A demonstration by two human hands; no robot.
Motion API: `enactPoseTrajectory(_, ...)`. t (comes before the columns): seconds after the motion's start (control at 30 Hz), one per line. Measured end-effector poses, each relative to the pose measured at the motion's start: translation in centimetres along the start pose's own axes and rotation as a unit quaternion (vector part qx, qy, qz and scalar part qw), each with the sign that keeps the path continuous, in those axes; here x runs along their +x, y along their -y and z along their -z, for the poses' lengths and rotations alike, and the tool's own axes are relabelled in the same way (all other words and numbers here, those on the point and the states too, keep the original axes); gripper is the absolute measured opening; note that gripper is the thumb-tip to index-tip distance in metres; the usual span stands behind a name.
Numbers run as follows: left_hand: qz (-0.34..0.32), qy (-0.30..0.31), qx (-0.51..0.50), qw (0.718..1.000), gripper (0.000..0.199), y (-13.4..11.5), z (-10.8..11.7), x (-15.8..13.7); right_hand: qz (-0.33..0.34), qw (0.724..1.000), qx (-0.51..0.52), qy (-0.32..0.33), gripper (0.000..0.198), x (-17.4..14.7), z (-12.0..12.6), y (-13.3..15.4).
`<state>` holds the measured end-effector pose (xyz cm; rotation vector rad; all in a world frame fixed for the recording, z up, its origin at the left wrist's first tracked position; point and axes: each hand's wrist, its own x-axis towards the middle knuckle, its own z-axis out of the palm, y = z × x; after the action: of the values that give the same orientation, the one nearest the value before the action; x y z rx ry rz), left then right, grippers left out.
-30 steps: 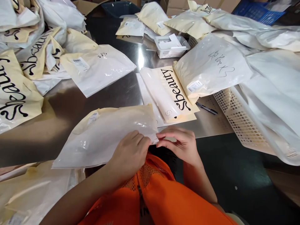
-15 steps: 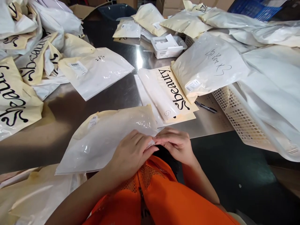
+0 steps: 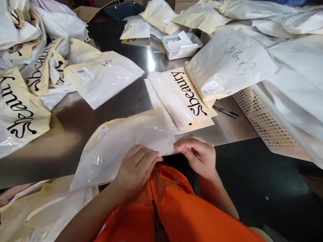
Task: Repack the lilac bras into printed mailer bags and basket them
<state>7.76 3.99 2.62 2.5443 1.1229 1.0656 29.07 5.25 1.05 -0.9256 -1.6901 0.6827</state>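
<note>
A clear plastic bag (image 3: 126, 141) with white and cream sheets inside and a small barcode label lies tilted at the table's near edge. My left hand (image 3: 137, 168) is closed on the bag's near edge, thumb and fingers pinched together. At the bag's right corner, my right hand (image 3: 198, 154) pinches the edge between thumb and fingertips, the other fingers curled. Just beyond it, a cream bag printed "Sbeauty" (image 3: 181, 97) rests on white sheets. A filled bag with handwriting (image 3: 229, 64) leans behind that one.
Piled bags (image 3: 22, 104) cover the left side, beside a flat bag marked with a number (image 3: 106, 74). A small white basket (image 3: 181, 50) with papers stands at the back. On the right are a black marker (image 3: 225, 111) and a large white basket (image 3: 275, 127) under more bags.
My right hand has moved right, away from my left hand, along the bag's near edge. The bag has shifted slightly right, and more of that edge shows between my hands.
</note>
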Motion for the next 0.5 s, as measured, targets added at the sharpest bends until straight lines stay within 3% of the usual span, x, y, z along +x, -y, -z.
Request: enactPoseTrajectory(0.5,0.014,-0.018,-0.048,0.999,0.009,0.36,0.22,-0.45,0.018,1.000,0.017,-0.009,0.025,-0.50,-0.48,0.25)
